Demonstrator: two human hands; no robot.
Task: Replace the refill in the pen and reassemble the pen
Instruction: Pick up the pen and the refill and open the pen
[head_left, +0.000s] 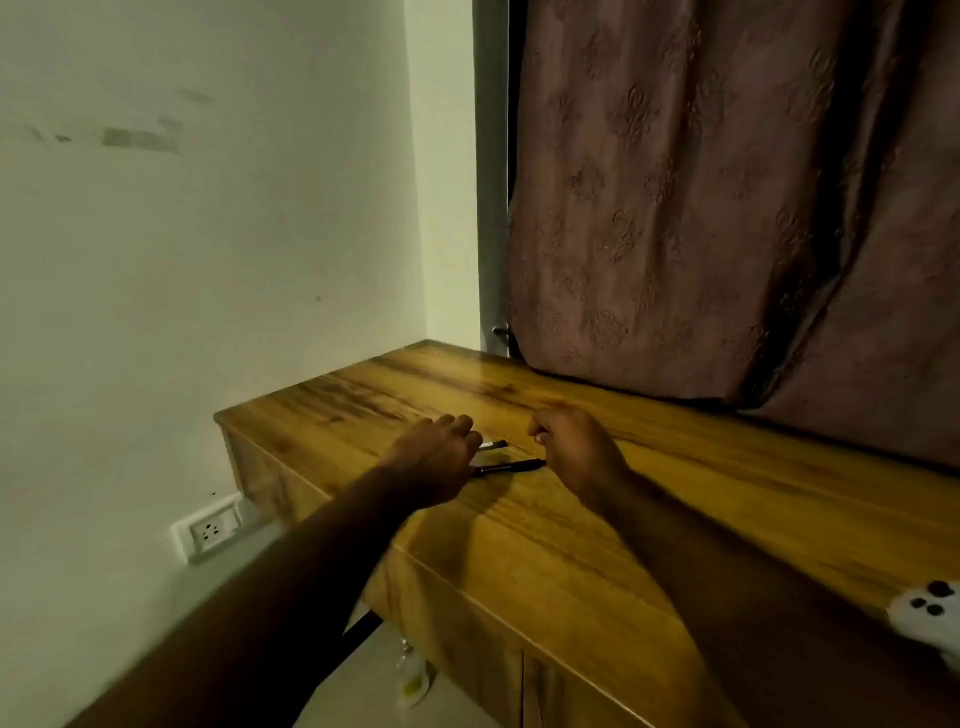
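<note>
A dark pen (511, 466) lies flat on the wooden cabinet top (649, 499). Just behind it lies a thin pale refill with a dark tip (493, 445). My left hand (434, 460) is palm down over the left ends of both, fingers curled, and hides whether it grips either one. My right hand (571, 447) rests on the wood at the pen's right end. Its fingers are curled into a loose fist with nothing visible inside.
A brown patterned curtain (727, 208) hangs against the back of the cabinet. The pale wall (208, 260) on the left carries a socket (208, 530) low down. A white object with dark spots (930, 618) sits at the right edge. A bottle (413, 675) stands on the floor.
</note>
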